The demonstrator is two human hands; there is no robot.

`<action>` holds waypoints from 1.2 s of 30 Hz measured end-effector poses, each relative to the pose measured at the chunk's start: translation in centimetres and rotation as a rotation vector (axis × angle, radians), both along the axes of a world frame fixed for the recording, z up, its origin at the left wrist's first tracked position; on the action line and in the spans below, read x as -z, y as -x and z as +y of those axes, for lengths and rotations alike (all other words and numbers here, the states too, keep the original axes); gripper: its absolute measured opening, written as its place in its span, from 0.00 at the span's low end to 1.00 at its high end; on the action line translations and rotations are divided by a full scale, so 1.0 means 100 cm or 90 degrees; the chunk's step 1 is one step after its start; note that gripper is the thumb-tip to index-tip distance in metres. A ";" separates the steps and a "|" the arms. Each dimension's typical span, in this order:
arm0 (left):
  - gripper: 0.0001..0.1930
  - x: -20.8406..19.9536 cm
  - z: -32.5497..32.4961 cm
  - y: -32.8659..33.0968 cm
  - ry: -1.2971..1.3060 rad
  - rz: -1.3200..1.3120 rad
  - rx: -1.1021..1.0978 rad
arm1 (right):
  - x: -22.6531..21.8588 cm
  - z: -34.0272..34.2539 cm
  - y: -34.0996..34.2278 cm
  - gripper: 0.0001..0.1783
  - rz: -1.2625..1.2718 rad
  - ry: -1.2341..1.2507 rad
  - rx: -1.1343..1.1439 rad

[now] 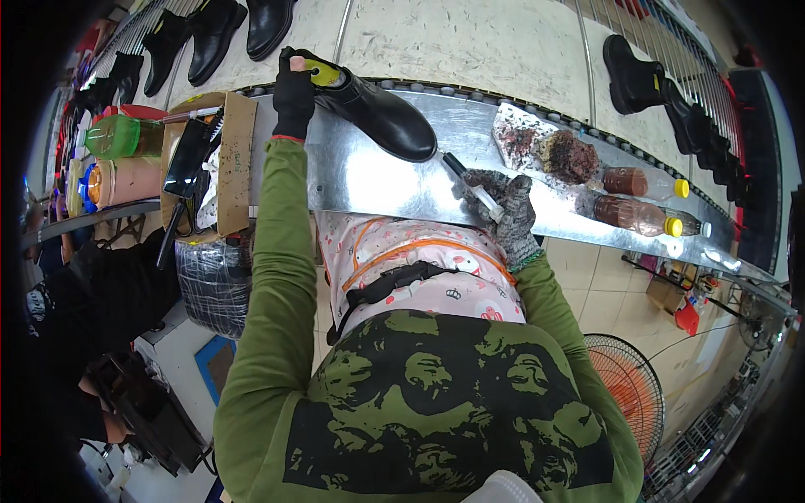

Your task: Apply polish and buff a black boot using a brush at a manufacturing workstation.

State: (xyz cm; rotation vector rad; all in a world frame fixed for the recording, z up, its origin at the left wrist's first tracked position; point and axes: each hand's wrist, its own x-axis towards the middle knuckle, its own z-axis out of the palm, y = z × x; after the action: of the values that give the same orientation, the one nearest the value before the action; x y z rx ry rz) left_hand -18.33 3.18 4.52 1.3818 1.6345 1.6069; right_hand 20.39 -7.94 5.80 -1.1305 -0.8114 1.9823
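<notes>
In a black glove with a bare fingertip, my left hand [293, 101] is closed on the upper end of a shiny black boot [386, 121]. The boot's toe points right and toward me, and yellow-green lining shows at its opening. My right hand [510, 201], in a speckled grey glove, grips a slim pen-like tool [454, 163] with a dark front part and a pale handle. Its thin tip is at the boot's toe; whether it touches I cannot tell. Beyond that hand, a stained dark red sponge-like lump [570, 157] lies on a smeared white pad [511, 134].
Bottles of brown liquid with yellow caps, one [629, 216] nearest, lie on the metal bench [360, 180]. Behind it runs a pale conveyor belt [470, 50], with black boots [214, 38] along both sides. A cardboard box [241, 142] stands left; a fan [625, 381] is at lower right.
</notes>
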 end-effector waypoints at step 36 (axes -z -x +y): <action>0.31 -0.092 -0.162 -0.129 0.346 -0.187 0.029 | -0.042 0.028 0.019 0.15 -0.348 -0.467 -0.034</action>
State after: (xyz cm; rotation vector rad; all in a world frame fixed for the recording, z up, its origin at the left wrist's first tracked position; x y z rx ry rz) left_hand -5.47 -12.99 13.73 0.8529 1.6733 1.1492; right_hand 18.46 -5.19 10.05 -1.1836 -1.6870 1.2067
